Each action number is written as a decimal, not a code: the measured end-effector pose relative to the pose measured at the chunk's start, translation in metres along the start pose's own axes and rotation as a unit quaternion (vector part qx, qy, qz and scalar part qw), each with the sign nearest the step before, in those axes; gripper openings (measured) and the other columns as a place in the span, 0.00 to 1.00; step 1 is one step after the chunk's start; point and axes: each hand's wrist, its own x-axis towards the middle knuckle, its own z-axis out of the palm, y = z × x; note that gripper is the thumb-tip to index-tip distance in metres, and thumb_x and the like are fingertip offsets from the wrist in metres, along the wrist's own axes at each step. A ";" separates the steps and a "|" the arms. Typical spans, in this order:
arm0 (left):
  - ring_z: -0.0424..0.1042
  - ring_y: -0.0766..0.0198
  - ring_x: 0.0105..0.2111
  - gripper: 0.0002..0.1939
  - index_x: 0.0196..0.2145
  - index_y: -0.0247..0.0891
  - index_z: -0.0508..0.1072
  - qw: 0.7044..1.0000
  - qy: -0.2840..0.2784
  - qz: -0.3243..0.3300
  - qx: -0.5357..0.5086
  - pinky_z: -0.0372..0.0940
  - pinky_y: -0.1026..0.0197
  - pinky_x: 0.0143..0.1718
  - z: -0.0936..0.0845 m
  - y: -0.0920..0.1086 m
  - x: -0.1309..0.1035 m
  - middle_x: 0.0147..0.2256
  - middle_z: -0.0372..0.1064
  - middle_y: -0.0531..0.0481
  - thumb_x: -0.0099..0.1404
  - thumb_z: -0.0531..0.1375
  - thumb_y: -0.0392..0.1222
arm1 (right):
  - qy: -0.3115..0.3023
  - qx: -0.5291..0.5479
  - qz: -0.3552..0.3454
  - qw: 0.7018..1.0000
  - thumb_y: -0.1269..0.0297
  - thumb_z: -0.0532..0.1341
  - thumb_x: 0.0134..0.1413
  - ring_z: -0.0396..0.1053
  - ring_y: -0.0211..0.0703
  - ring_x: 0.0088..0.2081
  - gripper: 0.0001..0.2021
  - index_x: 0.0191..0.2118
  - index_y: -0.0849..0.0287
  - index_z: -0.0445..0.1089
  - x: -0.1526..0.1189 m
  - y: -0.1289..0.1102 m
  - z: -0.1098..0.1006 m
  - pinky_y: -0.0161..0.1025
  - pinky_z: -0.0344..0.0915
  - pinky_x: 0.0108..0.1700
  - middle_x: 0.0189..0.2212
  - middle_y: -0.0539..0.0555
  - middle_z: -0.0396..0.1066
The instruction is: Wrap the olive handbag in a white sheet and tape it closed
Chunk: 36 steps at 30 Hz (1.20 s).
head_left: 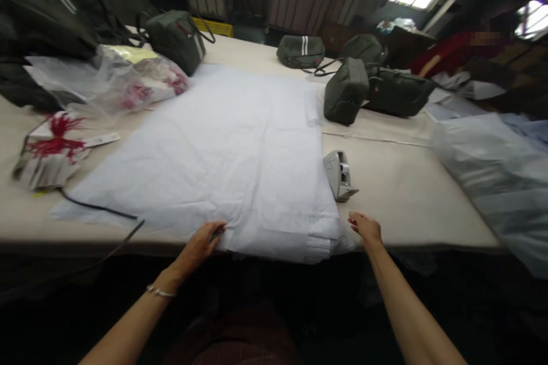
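A broad stack of thin white plastic sheets (252,165) lies over the table, its layered edges showing at the front right corner. My left hand (203,242) is closed at the stack's front edge, pinching the top sheet, which creases at the fingertips. A small dark patch shows at those fingers, too blurred to name. Just off the stack's right corner is my right hand (366,229), fingers curled together; whatever they hold, if anything, cannot be made out. Beyond it a grey tape dispenser (339,175) stands against the stack's right side.
Dark green bags (346,91) stand along the far side, with more at the left. Tags with red strings (57,145) and a clear plastic bag (141,82) lie left. A black cord (98,205) crosses the sheets. Translucent plastic (492,165) drapes right; a person in red (449,54) is beyond.
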 end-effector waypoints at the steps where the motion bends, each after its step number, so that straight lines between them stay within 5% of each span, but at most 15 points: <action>1: 0.75 0.57 0.40 0.16 0.49 0.41 0.69 1.000 -0.006 -0.007 -0.003 0.71 0.52 0.46 0.000 0.000 -0.001 0.39 0.75 0.47 0.63 0.54 0.38 | -0.030 -0.005 0.006 1.000 0.57 0.66 0.52 0.71 0.37 0.28 0.11 0.31 0.61 0.71 -0.018 0.002 0.009 0.35 0.67 0.31 0.26 0.49 0.72; 5: 0.72 0.58 0.43 0.20 0.51 0.40 0.67 0.999 -0.027 -0.017 -0.017 0.68 0.52 0.51 0.001 0.000 -0.003 0.41 0.73 0.47 0.60 0.55 0.32 | -0.211 -0.021 0.006 0.977 0.56 0.71 0.37 0.73 0.43 0.29 0.15 0.30 0.61 0.75 -0.113 0.009 0.078 0.36 0.68 0.32 0.26 0.53 0.75; 9: 0.70 0.58 0.44 0.23 0.53 0.39 0.65 0.999 -0.041 -0.009 -0.028 0.66 0.51 0.52 0.003 0.000 -0.004 0.42 0.72 0.47 0.60 0.54 0.29 | -0.397 -0.076 -0.032 0.914 0.57 0.66 0.44 0.71 0.40 0.27 0.12 0.32 0.60 0.76 -0.197 0.016 0.163 0.35 0.67 0.33 0.23 0.50 0.74; 14: 0.68 0.58 0.45 0.28 0.56 0.39 0.63 0.998 -0.052 0.004 -0.043 0.64 0.50 0.54 0.005 -0.004 -0.004 0.43 0.72 0.47 0.58 0.53 0.26 | -0.386 -0.195 -0.099 0.896 0.61 0.61 0.48 0.69 0.37 0.24 0.08 0.30 0.59 0.75 -0.220 0.026 0.221 0.32 0.64 0.29 0.22 0.48 0.73; 21: 0.67 0.58 0.45 0.31 0.57 0.39 0.62 0.996 -0.060 0.023 -0.059 0.63 0.51 0.54 0.003 -0.005 -0.002 0.44 0.71 0.48 0.56 0.52 0.23 | -0.305 -0.337 -0.097 0.886 0.61 0.62 0.47 0.70 0.41 0.23 0.09 0.23 0.58 0.74 -0.196 0.040 0.245 0.33 0.60 0.25 0.16 0.49 0.71; 28: 0.67 0.58 0.45 0.30 0.57 0.40 0.62 0.996 -0.051 0.041 -0.057 0.63 0.50 0.53 0.007 -0.008 -0.002 0.45 0.71 0.47 0.57 0.52 0.24 | -0.271 -0.441 -0.084 0.852 0.60 0.63 0.45 0.73 0.45 0.23 0.08 0.21 0.56 0.75 -0.201 0.026 0.256 0.35 0.61 0.26 0.14 0.52 0.71; 36: 0.68 0.56 0.46 0.30 0.56 0.39 0.63 0.996 -0.045 0.051 -0.052 0.63 0.49 0.54 0.011 -0.012 -0.002 0.45 0.71 0.46 0.56 0.54 0.23 | -0.198 -0.534 -0.117 0.813 0.45 0.69 0.39 0.75 0.57 0.40 0.20 0.26 0.59 0.75 -0.195 0.018 0.246 0.39 0.64 0.35 0.33 0.65 0.78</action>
